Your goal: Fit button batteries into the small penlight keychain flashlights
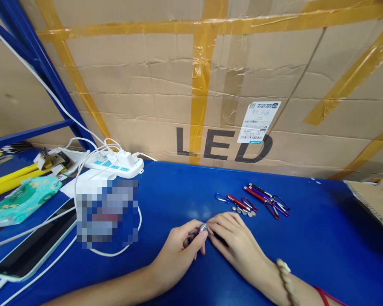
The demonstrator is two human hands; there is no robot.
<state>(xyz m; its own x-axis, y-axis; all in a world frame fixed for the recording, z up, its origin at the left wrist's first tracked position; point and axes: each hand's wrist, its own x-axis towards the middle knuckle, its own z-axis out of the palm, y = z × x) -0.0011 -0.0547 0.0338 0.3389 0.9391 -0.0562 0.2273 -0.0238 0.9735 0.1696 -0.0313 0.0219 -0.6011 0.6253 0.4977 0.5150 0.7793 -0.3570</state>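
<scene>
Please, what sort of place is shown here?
Probably a workshop or packing area: small coloured tubes lie on a blue table, a large taped carton marked LED stands behind it.

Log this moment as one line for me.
left hand: holding silver-ended piece | right hand: close beside it | blue table: red tube, small discs, phone

Facing me, the cardboard box (140, 106) bears the large black letters (217, 145) "LED". On the white label (260, 119), which overlaps the top of the D, I distinguish barcodes (250, 137); its fine print is too small to read.
</scene>
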